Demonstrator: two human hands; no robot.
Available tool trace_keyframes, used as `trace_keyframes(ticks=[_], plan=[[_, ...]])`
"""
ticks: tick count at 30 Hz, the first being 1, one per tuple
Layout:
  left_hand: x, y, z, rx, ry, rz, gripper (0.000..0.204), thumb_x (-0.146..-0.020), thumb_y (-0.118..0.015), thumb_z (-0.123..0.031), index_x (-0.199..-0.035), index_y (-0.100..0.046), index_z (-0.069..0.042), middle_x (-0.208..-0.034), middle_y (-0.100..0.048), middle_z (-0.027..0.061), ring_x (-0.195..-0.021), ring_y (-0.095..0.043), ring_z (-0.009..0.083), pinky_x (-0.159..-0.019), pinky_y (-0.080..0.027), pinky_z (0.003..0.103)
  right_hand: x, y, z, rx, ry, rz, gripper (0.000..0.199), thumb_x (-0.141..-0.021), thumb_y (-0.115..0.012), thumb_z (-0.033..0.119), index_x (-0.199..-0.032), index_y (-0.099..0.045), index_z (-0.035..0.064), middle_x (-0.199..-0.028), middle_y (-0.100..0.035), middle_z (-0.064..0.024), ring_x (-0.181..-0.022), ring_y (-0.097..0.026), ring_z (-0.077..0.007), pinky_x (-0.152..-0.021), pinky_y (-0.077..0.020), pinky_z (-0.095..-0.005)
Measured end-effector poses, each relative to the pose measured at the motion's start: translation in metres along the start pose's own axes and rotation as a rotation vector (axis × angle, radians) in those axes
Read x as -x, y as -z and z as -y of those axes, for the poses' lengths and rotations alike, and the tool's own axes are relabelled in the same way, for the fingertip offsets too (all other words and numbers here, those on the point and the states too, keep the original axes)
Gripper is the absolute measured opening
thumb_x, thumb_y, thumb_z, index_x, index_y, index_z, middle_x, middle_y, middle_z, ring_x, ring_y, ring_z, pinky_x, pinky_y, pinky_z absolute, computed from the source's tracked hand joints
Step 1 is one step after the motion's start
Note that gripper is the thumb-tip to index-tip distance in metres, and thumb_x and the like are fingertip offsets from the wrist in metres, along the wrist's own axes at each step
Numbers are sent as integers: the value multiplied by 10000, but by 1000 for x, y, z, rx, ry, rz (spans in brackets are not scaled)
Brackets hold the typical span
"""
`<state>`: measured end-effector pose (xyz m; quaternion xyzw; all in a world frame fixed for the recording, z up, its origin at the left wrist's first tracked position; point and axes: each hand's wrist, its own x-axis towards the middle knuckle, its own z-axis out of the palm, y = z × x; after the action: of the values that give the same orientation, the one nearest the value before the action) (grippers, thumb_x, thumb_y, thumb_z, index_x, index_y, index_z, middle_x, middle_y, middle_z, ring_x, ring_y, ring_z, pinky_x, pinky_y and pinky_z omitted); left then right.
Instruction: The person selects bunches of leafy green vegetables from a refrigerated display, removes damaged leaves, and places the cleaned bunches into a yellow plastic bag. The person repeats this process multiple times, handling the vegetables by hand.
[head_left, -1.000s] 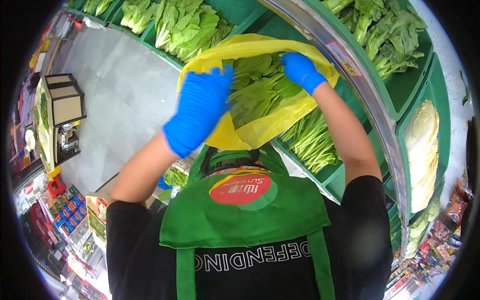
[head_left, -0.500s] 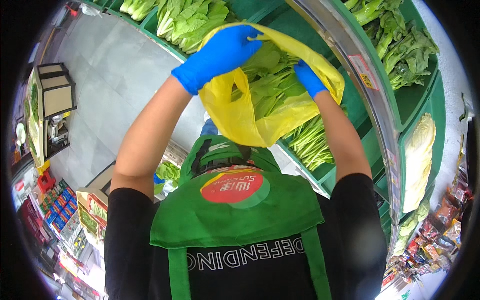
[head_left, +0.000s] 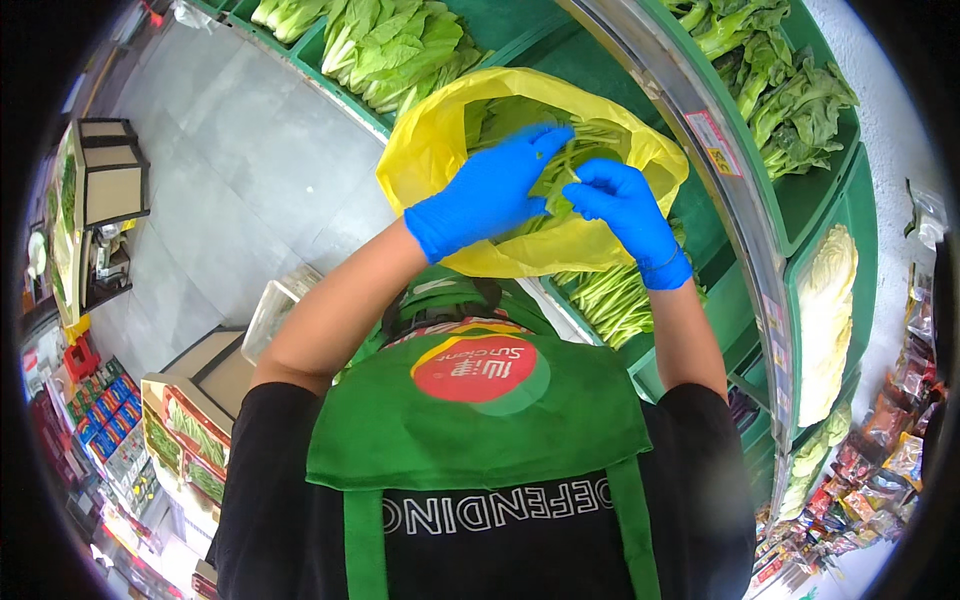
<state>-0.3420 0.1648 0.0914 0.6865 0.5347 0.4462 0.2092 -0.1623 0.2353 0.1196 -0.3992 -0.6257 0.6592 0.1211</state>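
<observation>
A yellow plastic bag (head_left: 415, 150) stands wide open in front of me, with leafy greens (head_left: 520, 118) lying inside it. Both my hands wear blue gloves and are over its mouth. My left hand (head_left: 492, 188) is slightly blurred; its fingers stretch over the greens with the thumb apart, and a small green speck sticks to the glove. Close by on the right, my right hand (head_left: 628, 212) pinches a thin green stem (head_left: 562, 180) between thumb and fingers. The lower part of the bag is hidden from view.
Green crates (head_left: 515, 40) surround the bag, holding pale leafy vegetables (head_left: 400, 50) and thin-stemmed greens (head_left: 612, 305). A curved shelf edge (head_left: 660, 80) runs along the right, with dark greens (head_left: 795, 110) and a napa cabbage (head_left: 828, 320) beyond. Grey floor (head_left: 230, 130) lies left.
My left hand has let go of the bag's rim and moved right and down over the opening. My right hand has come up out of the bag, now pinching a stem.
</observation>
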Motion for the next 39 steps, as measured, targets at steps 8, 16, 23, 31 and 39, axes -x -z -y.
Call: trace_keyframes(ticks=[8,16,23,31,39], plan=[[32,20,32,583,429,-58,208,-867,-504,-68,-1039,-593,9,-1008,-622,107,-906,-615,221,-844,-481,334,-47,15,-33,-4,103,51,226,-794,-645,166,-978,-619,36,-847,-622,-90,-773,-592,-171,-701,-472,-310],[55,85,-34,1042,701,-151,334,-939,-461,-223,-1159,-523,20,-1072,-606,130,-943,-614,239,-862,-479,369,-62,14,-153,1232,383,-118,225,-700,-672,204,-884,-632,81,-860,-622,-142,-867,-576,-328,-734,-450,-449],[63,83,-56,1082,710,-173,400,-942,-446,-276,-1204,-493,23,-1105,-601,135,-969,-611,240,-865,-476,359,-34,23,-91,103,3,-80,137,-820,-582,178,-908,-620,80,-881,-650,-82,-771,-628,-243,-683,-493,-368],[63,79,-44,970,687,-119,381,-926,-477,-265,-1206,-515,-10,-1103,-606,101,-966,-606,192,-837,-478,320,10,-23,-13,-913,-107,222,271,-875,-528,152,-1130,-538,62,-1112,-598,-108,-993,-595,-235,-854,-480,-384],[152,124,-19,945,849,-388,384,-915,-494,-281,-1191,-525,-16,-1018,-629,89,-816,-614,143,-696,-484,261,-3,-11,-49,-951,-232,139,275,-876,-520,131,-1122,-529,8,-1167,-556,-130,-1103,-507,-267,-966,-388,-398]])
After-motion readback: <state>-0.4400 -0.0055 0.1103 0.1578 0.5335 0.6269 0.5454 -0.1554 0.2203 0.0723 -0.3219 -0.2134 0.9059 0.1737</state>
